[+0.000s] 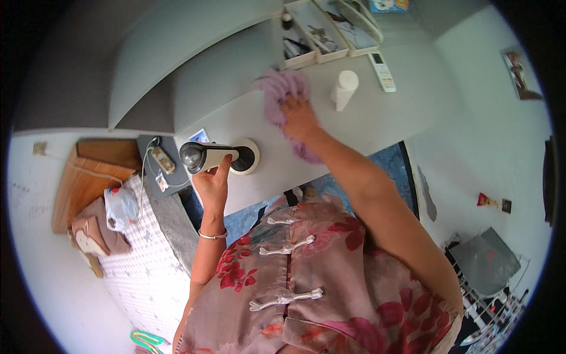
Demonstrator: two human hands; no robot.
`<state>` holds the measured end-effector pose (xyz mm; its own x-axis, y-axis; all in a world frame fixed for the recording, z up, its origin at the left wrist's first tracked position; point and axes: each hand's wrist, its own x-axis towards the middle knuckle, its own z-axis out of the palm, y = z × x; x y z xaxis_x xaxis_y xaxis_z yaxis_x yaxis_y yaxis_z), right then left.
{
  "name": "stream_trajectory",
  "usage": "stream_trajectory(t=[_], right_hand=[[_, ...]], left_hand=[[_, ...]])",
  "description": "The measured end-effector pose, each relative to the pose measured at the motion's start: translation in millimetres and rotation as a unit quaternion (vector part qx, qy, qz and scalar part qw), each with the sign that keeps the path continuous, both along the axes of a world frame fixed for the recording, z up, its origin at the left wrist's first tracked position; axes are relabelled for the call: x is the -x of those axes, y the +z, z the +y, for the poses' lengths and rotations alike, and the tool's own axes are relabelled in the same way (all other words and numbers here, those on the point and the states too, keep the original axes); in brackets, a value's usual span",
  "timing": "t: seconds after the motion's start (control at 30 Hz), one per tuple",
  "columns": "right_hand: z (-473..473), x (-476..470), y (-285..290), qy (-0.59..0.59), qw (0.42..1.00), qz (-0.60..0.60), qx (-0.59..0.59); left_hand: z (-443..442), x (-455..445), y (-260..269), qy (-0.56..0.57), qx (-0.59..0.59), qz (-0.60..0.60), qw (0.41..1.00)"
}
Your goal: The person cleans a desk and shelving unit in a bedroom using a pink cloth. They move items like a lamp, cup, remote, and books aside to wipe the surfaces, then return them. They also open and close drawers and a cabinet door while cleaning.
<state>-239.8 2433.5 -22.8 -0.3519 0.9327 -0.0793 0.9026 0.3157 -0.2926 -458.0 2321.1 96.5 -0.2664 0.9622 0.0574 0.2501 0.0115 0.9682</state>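
Observation:
My left hand [215, 177] grips a white-and-black appliance [218, 159], its thumb lying on the white side. The appliance has a glossy domed end at the left and a round base on the grey-white tabletop [283, 166]. Farther forward, my right hand [300, 117] is on a crumpled purple cloth [285, 86], with its fingers spread into the fabric. The cloth lies on the tabletop near the front of an upright grey panel. A white cylindrical container [346, 88] stands to the right of my right hand, apart from it.
Open trays [329, 55] with small items sit at the back, beside a white remote control [383, 73]. A card [200, 136] lies behind the appliance. At left are a power strip [162, 160] with cables and a bed [146, 261]. A grey-seated chair [486, 261] stands at right.

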Motion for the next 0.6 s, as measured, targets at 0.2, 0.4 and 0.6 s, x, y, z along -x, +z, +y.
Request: stream_trajectory(t=[0.2, 0.4, 0.6], right_hand=[[-100, -69, 3, 0.162, 0.984, 0.079, 0.003], [-126, -212, 13, 0.066, 0.994, 0.078, 0.039], [-111, -340, -2, -0.144, 0.987, 0.065, -0.005]], left_hand=[[39, -35, -1, -0.032, -0.006, -0.006, 0.999], [64, -74, -10, -0.034, -0.037, 0.031, 0.998], [82, -134, -19, 0.039, -0.087, -0.014, 0.995]])
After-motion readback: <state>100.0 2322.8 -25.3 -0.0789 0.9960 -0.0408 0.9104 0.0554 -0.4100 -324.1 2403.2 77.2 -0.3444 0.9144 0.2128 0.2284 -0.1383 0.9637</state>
